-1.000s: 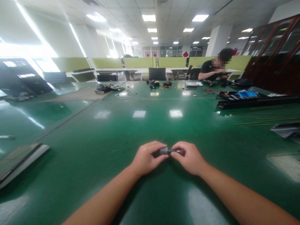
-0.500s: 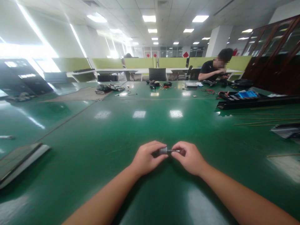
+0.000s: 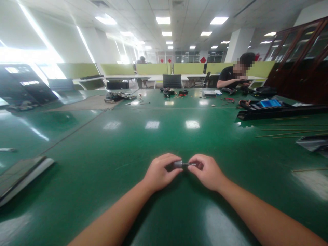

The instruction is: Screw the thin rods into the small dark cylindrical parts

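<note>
Low over the green table [image 3: 143, 147], my left hand [image 3: 159, 172] pinches a small grey metal cylinder [image 3: 177, 164] between thumb and fingers. A thin, dark metal rod [image 3: 186, 164] extends from the cylinder's right end. My right hand [image 3: 208, 172] grips the rod's far end with thumb and fingertips. Both pieces lie level and in line between my hands. The cylinder's left end is partly hidden by my left fingers. It is too small to tell what kind of part this is, or how the rod and cylinder join.
At the left edge lies a flat, board-like object [image 3: 23, 177]. Thin brass-coloured rods [image 3: 287, 130] and a long black tray [image 3: 276, 111] with a blue item are at right. Tools and parts [image 3: 167, 92] lie along the far side, where another person [image 3: 230, 77] sits working.
The gap between my two hands is very slightly wider, with a little more of the rod showing. Both hands keep their grip and otherwise stay in place.
</note>
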Demonstrator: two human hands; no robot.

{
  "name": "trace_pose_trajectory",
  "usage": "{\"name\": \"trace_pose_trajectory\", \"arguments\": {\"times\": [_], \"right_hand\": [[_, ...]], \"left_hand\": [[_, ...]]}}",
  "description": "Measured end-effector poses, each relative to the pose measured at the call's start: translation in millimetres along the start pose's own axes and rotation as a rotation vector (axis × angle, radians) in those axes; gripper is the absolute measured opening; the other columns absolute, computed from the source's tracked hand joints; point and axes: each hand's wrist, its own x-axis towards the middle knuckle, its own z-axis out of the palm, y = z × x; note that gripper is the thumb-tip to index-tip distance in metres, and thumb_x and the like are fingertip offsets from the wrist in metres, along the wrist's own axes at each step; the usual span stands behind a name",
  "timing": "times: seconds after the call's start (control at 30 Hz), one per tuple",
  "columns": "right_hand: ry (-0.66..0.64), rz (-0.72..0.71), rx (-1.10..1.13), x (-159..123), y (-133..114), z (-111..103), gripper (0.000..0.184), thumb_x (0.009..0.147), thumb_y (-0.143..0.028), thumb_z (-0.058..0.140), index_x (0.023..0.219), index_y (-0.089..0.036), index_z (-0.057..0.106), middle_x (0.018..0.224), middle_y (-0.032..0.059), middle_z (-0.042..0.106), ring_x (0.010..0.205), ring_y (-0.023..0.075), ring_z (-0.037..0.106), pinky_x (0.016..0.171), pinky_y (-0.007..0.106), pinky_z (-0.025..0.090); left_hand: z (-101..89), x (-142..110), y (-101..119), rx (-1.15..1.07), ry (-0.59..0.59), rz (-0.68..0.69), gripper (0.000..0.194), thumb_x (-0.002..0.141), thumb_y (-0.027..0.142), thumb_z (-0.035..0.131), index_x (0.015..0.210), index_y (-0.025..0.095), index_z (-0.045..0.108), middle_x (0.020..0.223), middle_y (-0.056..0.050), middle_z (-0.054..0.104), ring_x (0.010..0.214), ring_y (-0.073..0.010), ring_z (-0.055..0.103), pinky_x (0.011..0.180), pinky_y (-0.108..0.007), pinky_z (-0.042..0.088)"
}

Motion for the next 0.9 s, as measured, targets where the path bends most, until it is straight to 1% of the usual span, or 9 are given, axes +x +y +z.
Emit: {"name": "trace_pose_trajectory", "arguments": {"times": [0.27,0.7,0.9], "right_hand": [[0.008,-0.002,-0.013,0.7,1.1,-0.6,0.007,0.08,-0.02,0.066,0.085,-0.018,0.072,0.076,0.0016,0.068,0.067,0.0159,0.061,0.063,0.026,0.046],[0.031,0.023,-0.025,2.2,3.6,-0.8,0.007,0.08,-0.022,0.065,0.083,-0.019,0.071,0.073,0.0011,0.068,0.065,0.0161,0.06,0.061,0.026,0.045],[0.033,0.031,-0.031,1.3,3.3,-1.3,0.007,0.08,-0.023,0.066,0.083,-0.019,0.071,0.073,0.0008,0.068,0.065,0.0161,0.06,0.061,0.026,0.045]], "left_hand": [[-0.1,0.6,-0.8,-0.002,0.01,-0.004,0.022,0.079,0.023,0.074,0.101,0.02,0.072,0.096,-0.006,0.073,0.087,-0.0183,0.068,0.081,-0.031,0.055],[-0.2,0.4,-3.6,0.02,0.019,-0.006,0.021,0.079,0.023,0.073,0.101,0.02,0.071,0.097,-0.007,0.073,0.087,-0.0201,0.068,0.081,-0.033,0.056],[-0.4,0.6,-3.4,0.015,0.02,-0.02,0.022,0.079,0.02,0.073,0.101,0.02,0.07,0.097,-0.006,0.073,0.088,-0.0196,0.068,0.082,-0.033,0.055]]}}
